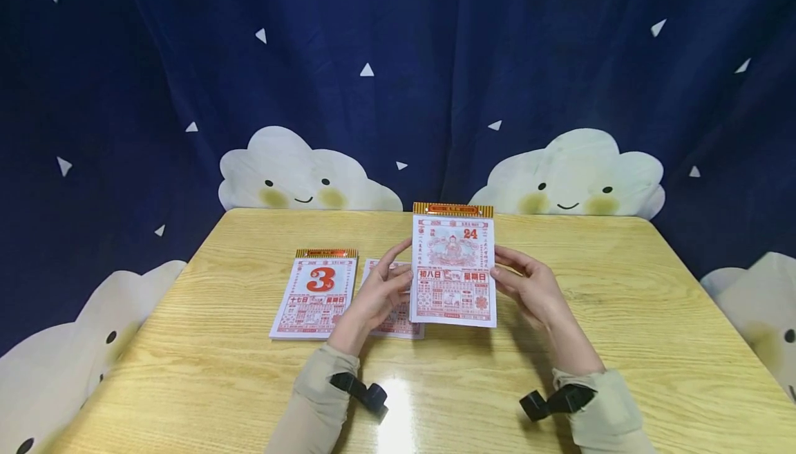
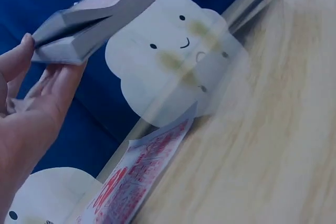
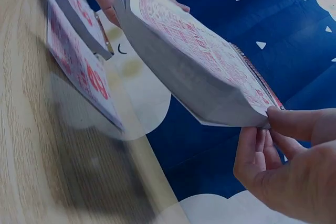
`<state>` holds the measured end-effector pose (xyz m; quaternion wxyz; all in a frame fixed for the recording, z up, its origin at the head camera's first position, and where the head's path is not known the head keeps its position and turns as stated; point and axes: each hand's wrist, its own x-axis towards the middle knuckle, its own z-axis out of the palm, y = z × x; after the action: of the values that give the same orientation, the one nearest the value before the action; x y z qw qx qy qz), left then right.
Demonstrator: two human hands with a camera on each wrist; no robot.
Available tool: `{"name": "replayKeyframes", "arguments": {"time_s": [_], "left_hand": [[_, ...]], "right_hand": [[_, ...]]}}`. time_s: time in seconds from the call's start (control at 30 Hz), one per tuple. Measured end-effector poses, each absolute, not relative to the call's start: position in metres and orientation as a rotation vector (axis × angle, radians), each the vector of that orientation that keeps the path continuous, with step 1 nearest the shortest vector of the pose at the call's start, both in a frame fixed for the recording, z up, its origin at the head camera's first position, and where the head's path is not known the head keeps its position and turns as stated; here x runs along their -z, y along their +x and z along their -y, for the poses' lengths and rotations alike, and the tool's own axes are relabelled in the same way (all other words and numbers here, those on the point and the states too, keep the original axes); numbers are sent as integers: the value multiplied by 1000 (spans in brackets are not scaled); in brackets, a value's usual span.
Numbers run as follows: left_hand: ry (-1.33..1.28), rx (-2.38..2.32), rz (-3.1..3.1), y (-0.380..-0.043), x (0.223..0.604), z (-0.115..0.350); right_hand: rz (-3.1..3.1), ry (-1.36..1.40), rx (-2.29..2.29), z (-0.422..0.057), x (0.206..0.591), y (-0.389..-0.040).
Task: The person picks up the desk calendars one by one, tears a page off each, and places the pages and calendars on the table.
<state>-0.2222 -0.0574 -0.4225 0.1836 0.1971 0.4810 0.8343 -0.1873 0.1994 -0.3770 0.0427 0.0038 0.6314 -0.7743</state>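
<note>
A person's left hand (image 1: 376, 295) and right hand (image 1: 528, 285) pinch opposite side edges of a thick calendar (image 1: 454, 295) showing a red 24, holding it raised above the wooden bench (image 1: 622, 343). In the left wrist view, its pages part in a gap near the left hand. On the bench to the left lie a second calendar (image 1: 314, 302), marked 3, and beside it printed paper (image 1: 399, 327), partly hidden. Behind hangs a blue curtain (image 1: 398, 19) with clouds.
</note>
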Motion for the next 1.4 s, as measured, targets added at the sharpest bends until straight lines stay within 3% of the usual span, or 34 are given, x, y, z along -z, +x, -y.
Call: {"name": "replayKeyframes", "arguments": {"time_s": [1.07, 1.4], "left_hand": [[680, -2274, -1186, -217, 417, 73], [694, -2317, -1157, -219, 422, 75]], "right_hand": [[-1907, -266, 2483, -192, 376, -182], [-2457, -302, 2025, -194, 370, -183]]}}
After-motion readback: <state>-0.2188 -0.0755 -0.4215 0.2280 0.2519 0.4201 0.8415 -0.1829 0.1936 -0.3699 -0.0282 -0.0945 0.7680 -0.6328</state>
